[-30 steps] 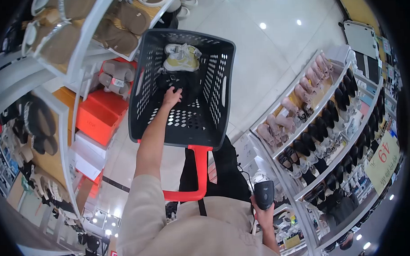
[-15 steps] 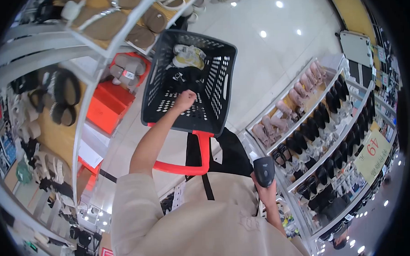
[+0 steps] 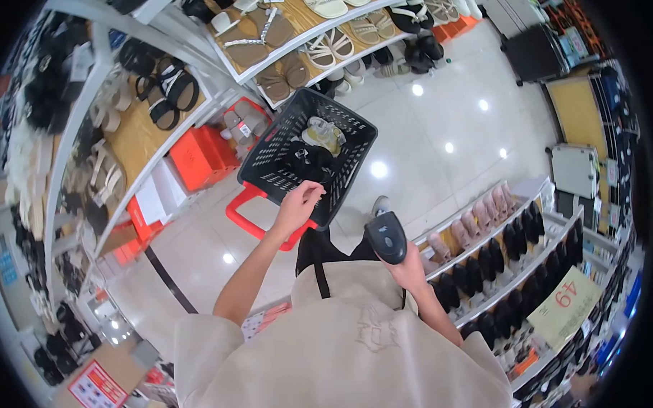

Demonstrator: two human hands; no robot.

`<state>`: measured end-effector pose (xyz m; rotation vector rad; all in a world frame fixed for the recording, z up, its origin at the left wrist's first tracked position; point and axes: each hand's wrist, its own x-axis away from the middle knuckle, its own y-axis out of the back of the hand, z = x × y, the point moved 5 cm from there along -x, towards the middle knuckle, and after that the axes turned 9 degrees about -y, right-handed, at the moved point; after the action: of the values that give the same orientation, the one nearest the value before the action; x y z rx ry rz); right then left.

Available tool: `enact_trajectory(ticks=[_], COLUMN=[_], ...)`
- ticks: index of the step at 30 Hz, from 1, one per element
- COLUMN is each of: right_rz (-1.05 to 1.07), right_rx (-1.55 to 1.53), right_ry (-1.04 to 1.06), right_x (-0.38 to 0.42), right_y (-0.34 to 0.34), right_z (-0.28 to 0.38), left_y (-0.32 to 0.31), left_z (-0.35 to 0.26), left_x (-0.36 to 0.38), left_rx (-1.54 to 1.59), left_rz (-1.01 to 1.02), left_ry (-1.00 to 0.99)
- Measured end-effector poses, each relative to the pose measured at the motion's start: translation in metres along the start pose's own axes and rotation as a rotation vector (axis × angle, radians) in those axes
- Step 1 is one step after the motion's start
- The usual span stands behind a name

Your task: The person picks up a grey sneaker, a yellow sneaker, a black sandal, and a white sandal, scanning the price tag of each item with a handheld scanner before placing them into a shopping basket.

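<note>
My left hand hovers over the near edge of a dark grey shopping basket, its fingers loosely curled in and nothing visible in them. The basket stands on the floor in front of my legs, its red handle folded toward me. Inside lie a black item with a shiny buckle, perhaps a sandal, and a pale shoe with yellow that looks wrapped in clear plastic. In my right hand, held at waist height, is a black handheld barcode scanner.
Shelves of sandals rise ahead and on the left. Orange shoe boxes sit on the floor left of the basket. At right is a low rack of shoes with a price sign. Suitcases stand farther back.
The view has turned and tilted up, showing more shelf ahead. My left hand has drawn back from inside the basket to its near edge. My right hand has raised the scanner toward it.
</note>
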<state>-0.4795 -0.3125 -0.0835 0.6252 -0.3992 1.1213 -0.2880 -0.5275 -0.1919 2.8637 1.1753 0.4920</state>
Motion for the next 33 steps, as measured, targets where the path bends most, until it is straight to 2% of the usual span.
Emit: enact_trajectory(ticks=[1,3,6,9,12,17,19,21,28,31,33], right_rz=[0.093,0.131,0.205,0.181,0.093,-0.027,-0.046,-0.066,-0.07,-0.091,-0.101], right_rx=[0.014,0.025,0.034,0.118,0.014,-0.088,-0.1,-0.222,-0.263,-0.254,-0.23], right_ry=[0.059,0.146,0.222,0.226,0.223,0.159,0.132,0.013,0.005,0.075,-0.018], right_x=[0.001,0.0,0.011,0.022,0.028,0.022,0.017,-0.002,-0.074,-0.117,-0.147], right_y=[0.011,0.039,0.077,0.12,0.155,0.204,0.218,0.235,0.277,0.301,0.318], right_z=[0.003,-0.005,-0.023,-0.023,-0.023,-0.028,-0.022,-0.024,0.006,0.036,0.051], left_y=[-0.011,-0.042,-0.091,-0.148,-0.197,-0.244,-0.249,-0.253,-0.241,-0.23,-0.22], left_z=[-0.014,-0.033,-0.077,-0.121,-0.15,-0.155,-0.162,-0.169,-0.195,-0.213,-0.208], left_x=[0.012,0.025,0.039,0.044,0.049,0.041,0.028,-0.001,-0.126,-0.199,-0.258], left_rx=[-0.056,0.006,-0.126,-0.088,-0.072,-0.18,-0.224,-0.212,-0.232,-0.219,-0.257], left_rz=[-0.053,-0.101,-0.089,-0.131,-0.124,-0.155,-0.151,-0.112,-0.177,-0.252,-0.255], left_ry=[-0.035,-0.052,-0.107,-0.213,-0.216,-0.229,-0.298,-0.289,-0.396,-0.431,-0.419])
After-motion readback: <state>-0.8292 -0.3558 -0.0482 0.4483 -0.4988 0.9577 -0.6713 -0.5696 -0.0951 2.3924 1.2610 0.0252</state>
